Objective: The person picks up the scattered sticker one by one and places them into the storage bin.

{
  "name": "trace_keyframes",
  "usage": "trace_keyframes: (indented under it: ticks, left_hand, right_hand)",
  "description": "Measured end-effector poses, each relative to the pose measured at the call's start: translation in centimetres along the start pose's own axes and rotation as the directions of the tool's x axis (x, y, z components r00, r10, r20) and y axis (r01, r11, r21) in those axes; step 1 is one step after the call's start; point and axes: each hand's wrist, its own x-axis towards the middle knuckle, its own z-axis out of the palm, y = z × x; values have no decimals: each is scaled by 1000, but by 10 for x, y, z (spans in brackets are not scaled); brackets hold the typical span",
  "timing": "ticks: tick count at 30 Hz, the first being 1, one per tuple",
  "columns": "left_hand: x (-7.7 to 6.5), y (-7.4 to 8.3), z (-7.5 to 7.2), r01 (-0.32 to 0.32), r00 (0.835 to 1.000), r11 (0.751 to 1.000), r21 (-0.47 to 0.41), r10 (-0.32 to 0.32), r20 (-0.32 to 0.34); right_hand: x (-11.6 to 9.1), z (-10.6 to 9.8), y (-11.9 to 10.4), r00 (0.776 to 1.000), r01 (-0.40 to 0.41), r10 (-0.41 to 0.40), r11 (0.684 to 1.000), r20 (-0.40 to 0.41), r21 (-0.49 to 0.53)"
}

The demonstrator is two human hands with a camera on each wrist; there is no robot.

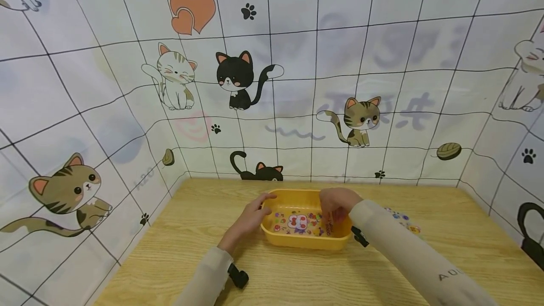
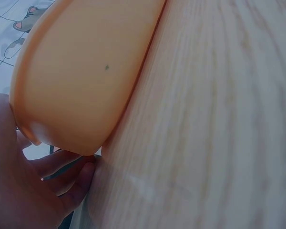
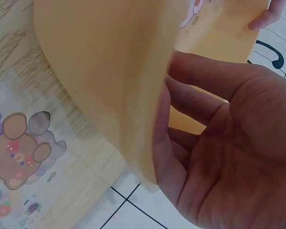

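A yellow plastic tub (image 1: 306, 242) stands on the table. On its inner bottom lies a clear sticker sheet (image 1: 297, 223) with a white-and-red cartoon figure and small colourful motifs. My left hand (image 1: 250, 214) holds the tub's left end, thumb at the rim; in the left wrist view its fingers curl round that end. My right hand (image 1: 340, 202) reaches down inside the tub's right end, pinching the sheet's right edge, which looks raised there. In the right wrist view the tub's wall (image 3: 105, 71) hides the fingertips of the right hand (image 3: 224, 129).
Another clear sticker sheet (image 1: 403, 221) lies on the wooden table (image 1: 204, 211) right of the tub, partly behind the right sleeve; a brown bear (image 3: 19, 152) shows on it in the right wrist view. A cat-print cloth (image 1: 293, 107) hangs behind and at both sides.
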Motion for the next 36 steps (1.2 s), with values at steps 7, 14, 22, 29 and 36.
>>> trace_keyframes:
  ticks: [7,14,22,29,36]
  left_hand:
    - [1,-1,-1,-2,1000,1000,0,2,0]
    - [0,-3,-1,12,1000,1000,1,-12,-3]
    - [0,-2,-1,-9,1000,1000,1,9,-7]
    - [-1,-2,0,2,1000,1000,-16,-2,1]
    - [0,-1,-1,7,1000,1000,-25,-7,-2]
  right_hand:
    - [-2,-1,1,1000,13,-13,1000,-2,-6]
    - [-17,-13,6,989,147,-148,986,15,74]
    - [-40,-33,24,947,319,-311,935,-74,153]
    - [-58,-43,49,877,464,-425,871,-226,162]
    - [-78,-37,73,835,504,-413,840,-363,203]
